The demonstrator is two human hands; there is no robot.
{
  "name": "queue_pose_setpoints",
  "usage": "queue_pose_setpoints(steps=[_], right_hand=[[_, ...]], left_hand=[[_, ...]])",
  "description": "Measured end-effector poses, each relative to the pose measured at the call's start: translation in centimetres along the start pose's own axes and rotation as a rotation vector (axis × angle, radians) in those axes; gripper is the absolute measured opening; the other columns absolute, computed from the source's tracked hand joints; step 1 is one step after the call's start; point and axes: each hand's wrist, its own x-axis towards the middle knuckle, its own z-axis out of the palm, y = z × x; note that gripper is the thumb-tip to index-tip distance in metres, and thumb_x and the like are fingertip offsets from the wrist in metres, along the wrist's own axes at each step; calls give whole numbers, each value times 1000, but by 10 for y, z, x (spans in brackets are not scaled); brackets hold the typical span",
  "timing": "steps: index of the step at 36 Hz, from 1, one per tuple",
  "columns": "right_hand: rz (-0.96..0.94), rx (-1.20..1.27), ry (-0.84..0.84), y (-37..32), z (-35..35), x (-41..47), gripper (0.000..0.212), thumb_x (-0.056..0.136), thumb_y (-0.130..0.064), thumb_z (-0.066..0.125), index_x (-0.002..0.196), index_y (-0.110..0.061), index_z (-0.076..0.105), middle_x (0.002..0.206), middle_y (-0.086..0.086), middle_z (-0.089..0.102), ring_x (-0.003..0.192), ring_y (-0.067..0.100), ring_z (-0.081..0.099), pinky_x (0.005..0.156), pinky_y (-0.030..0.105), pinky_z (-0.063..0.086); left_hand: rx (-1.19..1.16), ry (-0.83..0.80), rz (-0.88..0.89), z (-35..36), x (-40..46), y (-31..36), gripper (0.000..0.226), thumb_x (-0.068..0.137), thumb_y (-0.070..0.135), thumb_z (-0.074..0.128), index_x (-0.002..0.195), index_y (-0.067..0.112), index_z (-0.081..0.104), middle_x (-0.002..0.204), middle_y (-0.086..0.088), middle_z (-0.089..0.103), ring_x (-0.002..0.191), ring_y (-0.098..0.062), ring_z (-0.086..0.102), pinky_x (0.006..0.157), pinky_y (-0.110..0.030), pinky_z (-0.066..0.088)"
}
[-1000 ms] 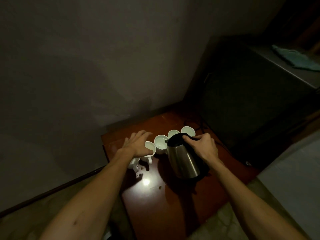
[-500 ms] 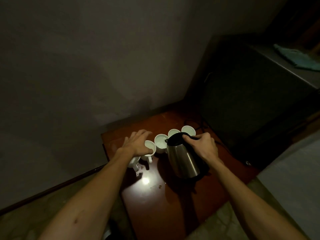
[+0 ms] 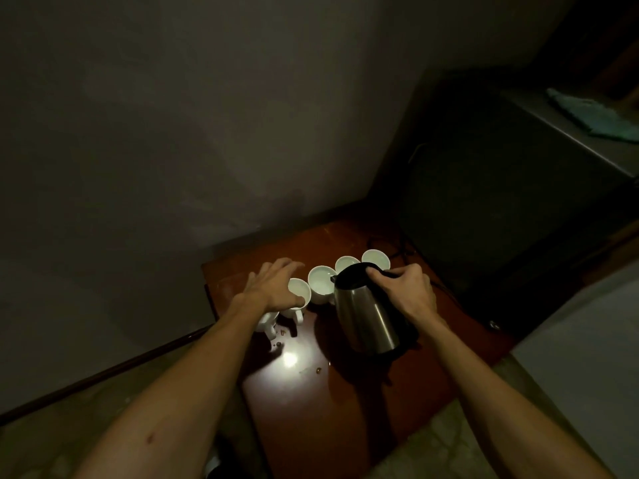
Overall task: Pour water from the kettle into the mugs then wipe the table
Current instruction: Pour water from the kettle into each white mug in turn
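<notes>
Several white mugs stand in a row on the small reddish-brown table. My right hand grips the black handle of the steel kettle. The kettle is tilted left, its spout at the rim of the second visible mug. My left hand lies over the leftmost mugs with fingers stretched out and the thumb on the rim of one mug. A further mug is mostly hidden under that wrist. Two more mugs stand behind the kettle.
A teal cloth lies on top of a dark cabinet to the right. A black cord runs along the table's back right. Small crumbs and droplets dot the table. A wall stands close behind.
Hardly anything differs. Both hands and the tilted kettle keep their places over the mugs.
</notes>
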Motion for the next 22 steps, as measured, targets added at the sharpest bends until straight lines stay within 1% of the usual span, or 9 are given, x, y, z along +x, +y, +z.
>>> queue_pose_setpoints(steps=[1, 3, 5, 7, 9, 11, 13, 20, 22], right_hand=[[-5, -3, -4, 2, 1, 2, 83, 68, -94, 62, 115, -28, 77, 91, -9, 80, 79, 10, 78, 79, 45, 67], [-18, -8, -15, 0, 0, 1, 65, 83, -80, 70, 116, -26, 77, 91, -8, 80, 79, 10, 78, 78, 44, 67], [-18, -12, -13, -1, -1, 0, 60, 87, -75, 72, 117, -24, 77, 93, -8, 79, 80, 10, 77, 75, 40, 66], [6, -12, -17, -4, -1, -4, 75, 76, -87, 69, 118, -24, 77, 95, -7, 78, 81, 10, 75, 73, 37, 63], [21, -5, -20, -1, 1, -2, 111, 48, -108, 57, 120, -26, 76, 96, -8, 78, 82, 11, 76, 75, 41, 66], [4, 6, -18, 13, 7, 10, 132, 30, -118, 43, 120, -28, 75, 96, -9, 79, 82, 11, 77, 77, 44, 67], [2, 11, -22, 17, 7, 13, 134, 29, -119, 39, 120, -28, 75, 96, -9, 79, 82, 12, 77, 77, 45, 67], [-5, 12, -24, 20, 10, 15, 126, 34, -119, 44, 117, -29, 75, 97, -9, 79, 84, 13, 77, 79, 46, 66], [-4, 7, -15, 14, 9, 10, 119, 42, -116, 50, 117, -28, 75, 98, -9, 78, 86, 13, 76, 81, 47, 66]], left_hand=[[-1, 1, -1, 0, 0, 0, 87, 78, 49, 71, 152, 39, 27, 161, 4, 22, 143, -28, 25, 106, -55, 29], [-2, -1, 0, -1, -1, 1, 87, 78, 48, 71, 152, 38, 27, 161, 4, 22, 142, -28, 25, 106, -55, 29], [1, -2, 1, -1, -1, 2, 86, 78, 47, 71, 152, 38, 27, 161, 4, 22, 142, -28, 26, 107, -55, 29], [3, 3, -4, -2, -3, 3, 86, 78, 46, 71, 152, 39, 27, 161, 5, 22, 142, -27, 26, 106, -53, 29], [2, 5, -6, -4, -4, 3, 86, 79, 45, 71, 152, 38, 27, 161, 5, 22, 143, -27, 25, 107, -53, 28], [3, 2, -7, -4, -4, 3, 86, 79, 46, 72, 152, 38, 27, 161, 4, 21, 143, -27, 25, 108, -54, 28], [4, 4, -9, -4, -5, 2, 86, 79, 46, 72, 152, 38, 27, 161, 4, 21, 143, -27, 25, 108, -54, 28], [8, -5, -11, -3, -5, 1, 87, 79, 47, 72, 153, 37, 26, 162, 3, 20, 143, -28, 25, 108, -55, 28], [2, -3, -11, -3, -5, 1, 87, 79, 47, 72, 153, 37, 26, 162, 3, 20, 144, -28, 24, 108, -55, 28]])
